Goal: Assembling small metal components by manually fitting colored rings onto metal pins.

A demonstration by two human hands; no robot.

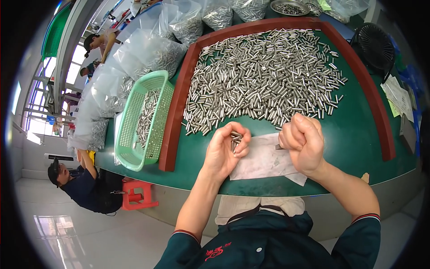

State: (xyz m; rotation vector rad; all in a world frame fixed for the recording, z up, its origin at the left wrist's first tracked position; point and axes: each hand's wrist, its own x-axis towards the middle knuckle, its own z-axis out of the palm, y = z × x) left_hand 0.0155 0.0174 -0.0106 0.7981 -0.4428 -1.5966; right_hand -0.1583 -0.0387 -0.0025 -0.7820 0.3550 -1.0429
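My left hand [224, 150] is palm up with its fingers curled around several short metal pins [236, 139]. To its right my right hand [303, 142] is closed like a fist above a pale, stained cloth [260, 159]. A small grey end pokes out beside its fingers, but the rest is hidden. Just beyond both hands, a wide heap of shiny metal pins [264, 76] spreads over the green tabletop [354, 130].
A dark red raised frame [179, 107] borders the heap on three sides. Left of it stands a light green basket [130, 150] holding more pins. Bags of pins [154, 54] line the far left. A black fan [375, 47] sits at right. A person [83, 184] works at left.
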